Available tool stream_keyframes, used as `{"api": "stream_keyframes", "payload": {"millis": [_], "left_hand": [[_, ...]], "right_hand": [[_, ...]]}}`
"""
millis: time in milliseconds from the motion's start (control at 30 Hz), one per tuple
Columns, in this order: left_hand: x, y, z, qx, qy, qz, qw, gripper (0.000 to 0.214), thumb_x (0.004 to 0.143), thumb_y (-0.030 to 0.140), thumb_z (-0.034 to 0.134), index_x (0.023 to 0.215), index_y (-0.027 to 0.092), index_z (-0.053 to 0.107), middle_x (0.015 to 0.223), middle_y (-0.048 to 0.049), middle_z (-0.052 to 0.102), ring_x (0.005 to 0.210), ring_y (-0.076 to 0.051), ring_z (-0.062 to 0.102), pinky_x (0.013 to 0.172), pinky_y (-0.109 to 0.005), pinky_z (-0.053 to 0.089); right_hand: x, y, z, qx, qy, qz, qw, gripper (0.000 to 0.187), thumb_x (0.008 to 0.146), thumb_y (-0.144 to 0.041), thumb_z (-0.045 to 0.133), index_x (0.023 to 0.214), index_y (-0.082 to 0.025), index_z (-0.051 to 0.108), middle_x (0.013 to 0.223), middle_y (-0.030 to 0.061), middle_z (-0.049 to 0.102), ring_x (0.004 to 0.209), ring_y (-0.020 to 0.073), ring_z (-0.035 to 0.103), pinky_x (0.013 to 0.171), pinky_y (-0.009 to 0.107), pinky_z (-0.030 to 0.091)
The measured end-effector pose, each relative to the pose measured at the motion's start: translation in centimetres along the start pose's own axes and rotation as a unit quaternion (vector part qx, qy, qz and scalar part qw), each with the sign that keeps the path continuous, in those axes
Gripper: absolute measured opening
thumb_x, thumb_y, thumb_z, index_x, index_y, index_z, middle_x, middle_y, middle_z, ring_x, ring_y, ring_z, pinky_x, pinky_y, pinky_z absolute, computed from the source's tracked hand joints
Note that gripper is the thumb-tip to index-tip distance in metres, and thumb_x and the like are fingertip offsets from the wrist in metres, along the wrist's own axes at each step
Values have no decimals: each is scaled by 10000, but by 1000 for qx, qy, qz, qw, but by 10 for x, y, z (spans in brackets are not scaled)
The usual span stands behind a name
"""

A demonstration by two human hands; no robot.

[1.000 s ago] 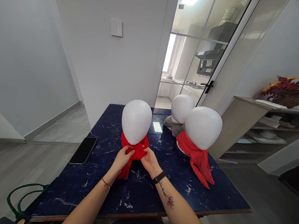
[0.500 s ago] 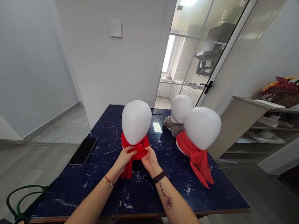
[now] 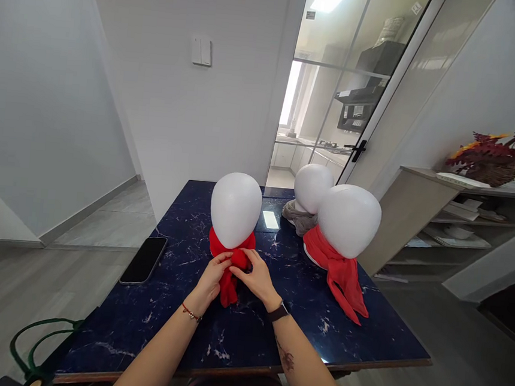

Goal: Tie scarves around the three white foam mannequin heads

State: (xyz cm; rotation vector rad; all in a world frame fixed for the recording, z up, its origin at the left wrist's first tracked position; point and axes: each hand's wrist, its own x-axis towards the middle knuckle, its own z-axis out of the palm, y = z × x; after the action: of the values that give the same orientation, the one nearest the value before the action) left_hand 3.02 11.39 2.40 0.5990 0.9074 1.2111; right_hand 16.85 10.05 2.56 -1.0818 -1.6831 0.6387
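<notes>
A white foam mannequin head (image 3: 235, 209) stands upright on the table in front of me, with a bright red scarf (image 3: 229, 291) wrapped about its neck. At the front of the neck the scarf is bunched like a knot, and its tail hangs onto the tabletop. My left hand (image 3: 213, 276) pinches the left side of this bunch. From the right, my right hand (image 3: 257, 277) grips the same bunch between thumb and fingers. Part of the knot is hidden behind my fingers.
To the right stand a white head (image 3: 349, 219) with a tied coral-red scarf (image 3: 344, 279) and another head (image 3: 312, 187) with a grey scarf (image 3: 299, 219). A black phone (image 3: 144, 260) lies at the left edge of the dark blue marbled table (image 3: 172, 345).
My right hand has turned over the front of the bunch, its thumb now pointing left. The scarf's hanging tail has shifted slightly right. The heads stay in place.
</notes>
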Motion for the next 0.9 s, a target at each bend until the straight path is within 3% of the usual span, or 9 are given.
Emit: {"api": "stream_keyframes", "payload": {"millis": [100,200,300,400,500,667,800,900], "left_hand": [[-4,2,-1,1,-5,12,1000,250,631,133,732,858,151,629,773,-38,702,672,-137,653,714,-267,503],[-7,2,-8,22,20,48,998,413,620,165,787,960,179,553,886,-47,690,763,-146,665,781,-285,507],[-9,2,-20,47,68,72,994,591,557,163,844,1005,203,461,935,-46,668,773,-143,662,771,-285,514],[-10,2,-36,66,78,77,992,687,523,206,870,1035,217,411,880,-26,666,684,-139,653,689,-281,524],[-11,3,-47,91,58,75,991,682,530,278,866,1027,213,404,777,6,652,586,-128,625,584,-258,514],[-17,10,-55,105,41,56,992,688,527,293,864,1036,218,408,768,15,631,582,-135,620,521,-263,522],[-17,14,-62,86,44,34,995,601,568,280,839,993,221,418,717,30,612,543,-126,594,502,-281,529],[-13,13,-69,100,85,34,991,487,634,251,784,959,222,423,680,36,603,516,-125,583,468,-263,508]], "right_hand": [[1,5,5,31,15,28,999,188,834,-355,560,865,-190,645,810,24,610,741,160,559,704,278,432],[8,13,7,111,78,87,987,237,874,-393,488,867,-183,597,683,-1,596,606,141,533,604,261,432],[21,15,5,212,132,108,962,264,827,-424,550,924,-182,590,833,32,658,698,151,586,647,269,478],[36,11,3,339,155,135,918,340,737,-416,652,985,-188,600,992,48,666,751,157,622,689,299,523],[47,7,1,424,177,158,874,350,677,-366,714,966,-197,612,955,25,680,733,138,635,712,298,540],[61,12,-8,479,226,204,823,206,686,-252,708,862,-202,611,787,-9,684,679,114,645,688,261,539],[71,24,-17,477,246,231,812,139,703,-198,680,808,-203,589,715,-22,666,643,113,647,662,257,547],[76,32,-24,470,266,218,813,157,696,-196,679,821,-198,583,724,-21,659,654,115,651,679,268,555]]}}
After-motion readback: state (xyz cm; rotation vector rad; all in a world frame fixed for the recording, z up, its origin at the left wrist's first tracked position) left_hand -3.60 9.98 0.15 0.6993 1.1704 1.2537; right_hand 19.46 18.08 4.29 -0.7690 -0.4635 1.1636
